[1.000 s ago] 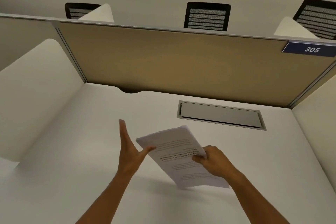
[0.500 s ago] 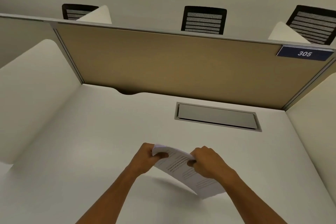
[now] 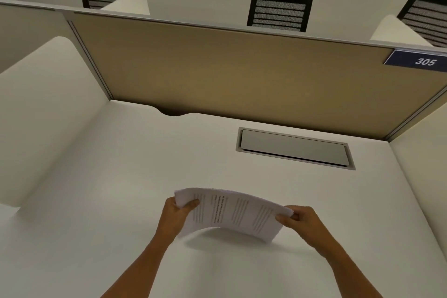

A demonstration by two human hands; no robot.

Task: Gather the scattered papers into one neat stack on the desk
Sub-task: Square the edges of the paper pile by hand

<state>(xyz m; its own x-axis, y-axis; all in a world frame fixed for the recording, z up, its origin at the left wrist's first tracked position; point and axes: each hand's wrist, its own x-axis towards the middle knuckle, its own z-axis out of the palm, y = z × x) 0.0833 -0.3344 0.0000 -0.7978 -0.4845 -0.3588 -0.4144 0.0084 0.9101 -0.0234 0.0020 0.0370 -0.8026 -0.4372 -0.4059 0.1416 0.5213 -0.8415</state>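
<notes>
A stack of white printed papers (image 3: 233,213) is held above the white desk (image 3: 121,189), bowed upward in the middle, its long side running left to right. My left hand (image 3: 177,213) grips its left end, thumb on top. My right hand (image 3: 301,221) pinches its right end. The stack casts a shadow on the desk just below. No other loose sheets are visible on the desk.
A grey cable hatch (image 3: 295,149) is set into the desk behind the papers. A tan partition (image 3: 229,75) closes the back, white side panels (image 3: 43,116) close left and right. A blue sign 305 (image 3: 419,60) and black chair backs (image 3: 279,11) show beyond.
The stack has turned from a slanted pose to lie crosswise. My left hand went from open beside it to gripping its left end, and my hands have spread apart to the two ends.
</notes>
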